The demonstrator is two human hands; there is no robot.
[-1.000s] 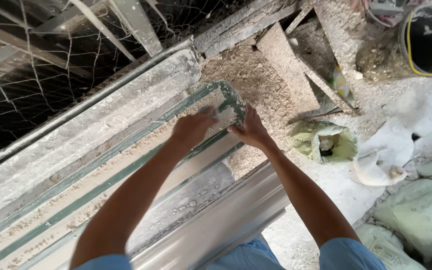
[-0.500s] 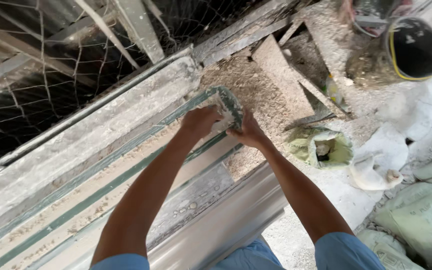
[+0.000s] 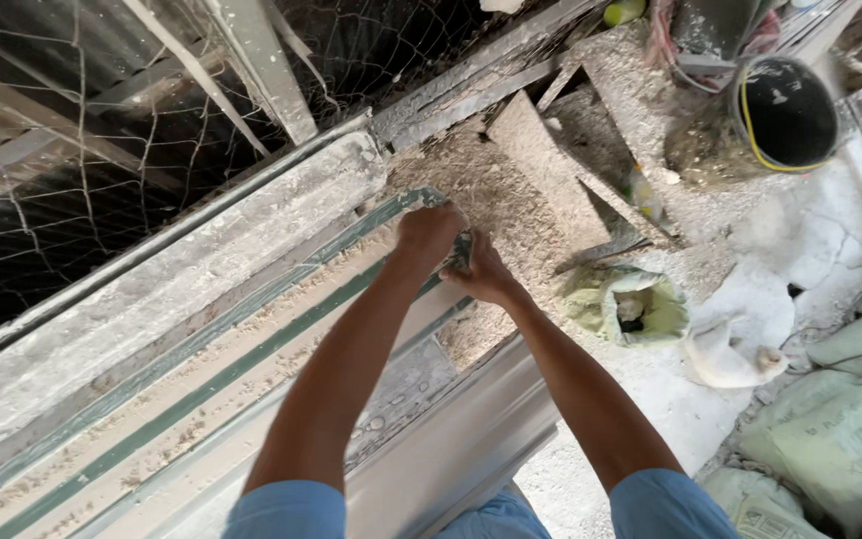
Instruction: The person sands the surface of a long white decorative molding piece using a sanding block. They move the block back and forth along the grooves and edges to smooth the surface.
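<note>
A long pale frame (image 3: 202,389) with green strips, dusted with sawdust, runs from lower left up to the middle of the view. Both my hands meet at its far end. My left hand (image 3: 429,232) is closed in a fist over the green end corner (image 3: 421,198). My right hand (image 3: 481,274) presses in from the right, its fingers wrapped on the same end, touching my left hand. What lies between the two palms is mostly hidden.
A grey concrete ledge (image 3: 182,269) and wire netting (image 3: 52,150) lie to the left. A silver metal channel (image 3: 461,449) runs under my arms. Sawdust-covered boards (image 3: 541,170), a black bucket (image 3: 785,115), an open green sack (image 3: 641,304) and filled sacks (image 3: 850,429) crowd the right.
My hands have drawn closer together at the frame's end, the left sliding right and the right closing in beneath it. The view has shifted slightly.
</note>
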